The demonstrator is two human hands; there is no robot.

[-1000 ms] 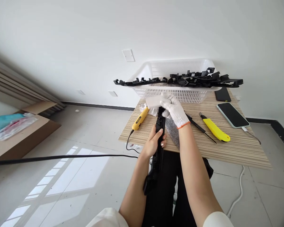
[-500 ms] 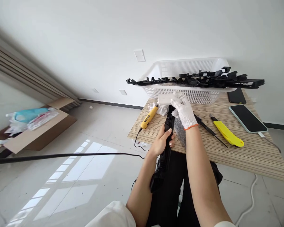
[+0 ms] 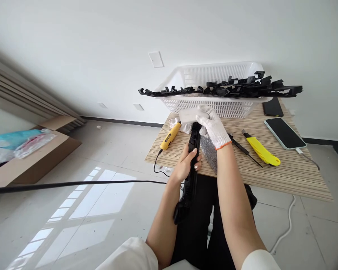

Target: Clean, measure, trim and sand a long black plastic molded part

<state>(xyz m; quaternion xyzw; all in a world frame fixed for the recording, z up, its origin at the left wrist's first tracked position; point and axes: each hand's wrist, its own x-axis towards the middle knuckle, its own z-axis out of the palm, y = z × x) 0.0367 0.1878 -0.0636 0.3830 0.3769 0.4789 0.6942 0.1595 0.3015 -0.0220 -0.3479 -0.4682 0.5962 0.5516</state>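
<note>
My bare left hand (image 3: 186,162) is wrapped round the middle of a long black plastic trim piece (image 3: 189,191), which slants from my lap up to the table edge. In a white knit glove with an orange cuff, my right hand (image 3: 212,125) grips a flat whitish block (image 3: 188,116). The block lies across the far end of the trim piece; whether they touch I cannot tell. A grey fuzzy cloth (image 3: 208,152) lies beneath the right wrist. Left of the trim piece is a yellow corded hand tool (image 3: 170,136).
A white plastic basket (image 3: 225,108) carries several black trim pieces (image 3: 228,90). On the table (image 3: 293,176) lie a yellow utility knife (image 3: 261,150), a thin black tool (image 3: 243,148), a cabled phone (image 3: 285,133) and a dark phone (image 3: 273,107). An open cardboard box (image 3: 56,157) stands left.
The whole view has shifted slightly, so things appear further left and a little higher. Both hands keep their holds on the trim piece and the whitish block.
</note>
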